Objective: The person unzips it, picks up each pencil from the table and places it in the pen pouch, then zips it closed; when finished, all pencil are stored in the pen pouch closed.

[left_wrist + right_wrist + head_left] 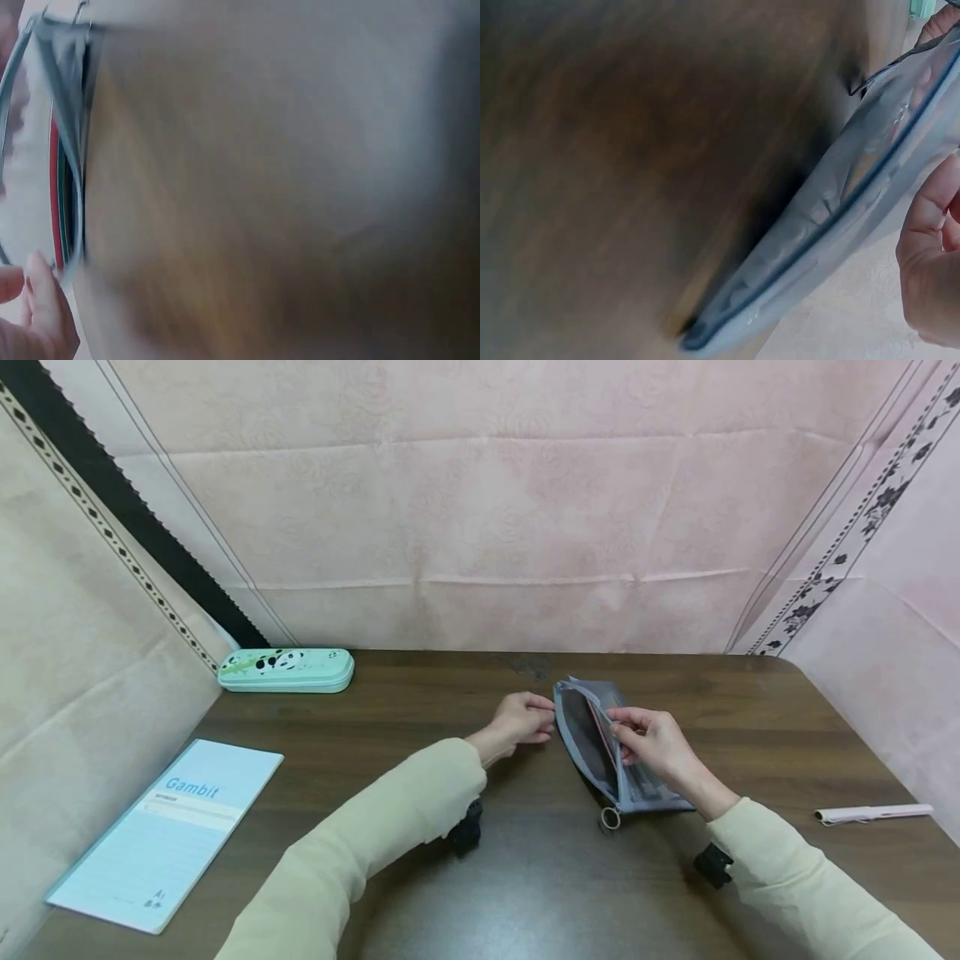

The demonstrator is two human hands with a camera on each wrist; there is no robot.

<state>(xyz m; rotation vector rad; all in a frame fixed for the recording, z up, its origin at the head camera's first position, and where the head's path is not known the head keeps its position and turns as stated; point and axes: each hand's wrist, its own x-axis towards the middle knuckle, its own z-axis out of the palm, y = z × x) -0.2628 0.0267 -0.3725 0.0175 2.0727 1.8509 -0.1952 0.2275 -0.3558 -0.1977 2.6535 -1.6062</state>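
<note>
A grey-blue see-through zip pouch [651, 789] stands with its mouth spread wide, a metal ring [610, 818] at its near corner. At the far left rim, my left hand [521, 720] pinches the pouch's edge with its fingertips. My right hand [658, 745] pinches the opposite rim between thumb and fingers. In the left wrist view, red and green edges of something flat [57, 180] show inside the pouch, above the left fingers [46, 300]. The right wrist view shows the pouch's side [802, 232] beside my right hand; what lies inside is too blurred to name.
A mint pencil case [288, 671] with a panda print lies at the table's back left. The light-blue notebook [168, 835] is at the left, and a white pen [873, 812] near the right edge. Pale cloth walls [480, 518] enclose the brown table [480, 893].
</note>
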